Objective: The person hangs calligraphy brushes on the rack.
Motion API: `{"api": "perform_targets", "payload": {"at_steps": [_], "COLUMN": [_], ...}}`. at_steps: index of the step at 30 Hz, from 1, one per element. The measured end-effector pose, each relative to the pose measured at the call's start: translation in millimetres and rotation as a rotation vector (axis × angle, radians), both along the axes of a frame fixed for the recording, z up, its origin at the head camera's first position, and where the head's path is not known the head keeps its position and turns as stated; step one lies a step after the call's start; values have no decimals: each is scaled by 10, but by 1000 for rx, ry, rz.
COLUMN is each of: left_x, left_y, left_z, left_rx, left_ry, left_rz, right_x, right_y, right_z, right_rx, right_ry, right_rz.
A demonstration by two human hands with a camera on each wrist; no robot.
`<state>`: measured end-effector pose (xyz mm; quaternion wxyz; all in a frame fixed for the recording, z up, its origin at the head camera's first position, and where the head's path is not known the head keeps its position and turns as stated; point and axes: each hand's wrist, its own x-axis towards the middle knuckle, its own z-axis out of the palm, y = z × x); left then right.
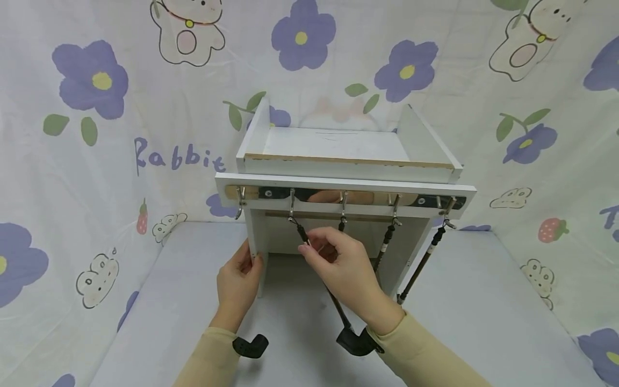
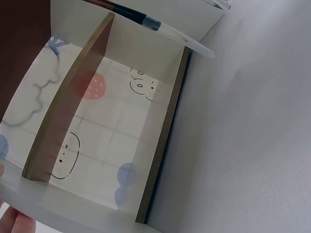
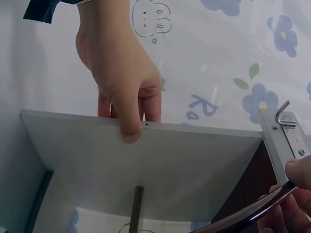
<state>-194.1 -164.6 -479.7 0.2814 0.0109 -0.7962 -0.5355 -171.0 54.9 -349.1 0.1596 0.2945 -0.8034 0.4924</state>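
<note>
Item: one word, "Rabbit" [image 1: 179, 157], purple handwritten-style lettering, on the patterned backdrop [image 1: 159, 107]; its opening "Ra" [image 3: 201, 107] legible also in the right wrist view. Item: purple strokes [image 1: 610, 216], same backdrop, right edge of head view; possibly lettering, cut off.

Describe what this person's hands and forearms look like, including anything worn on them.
The left hand and right hand are bare, with no gloves visible. Plain, pale beige-yellow long sleeves cover the forearms. A small, black, curved device sits at the left wrist, and a similar one at the right.
</note>
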Motion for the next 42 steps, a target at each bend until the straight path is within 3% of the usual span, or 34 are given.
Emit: {"api": "perform_targets", "payload": {"at_steps": [10,16,28,42], "left_x": [3,8,-3,-1], "left_y": [7,24,21,9], "left_z": [0,16,9,9], "left_rx": [-4,-17,-19,-25], "left_ry": [11,9,-14,-14], "left_rz": [-1,9,29,25], "right_x": [20,-4,-68,-30], "right_y": [-71,-167,-292,-265], "right_z": [-91,-155,-191,-177], "right_rx": [5,10,-10,-23], "right_ry": [-32,-64,-101,-123], "right_rz": [15,-36,-82,-78]}}
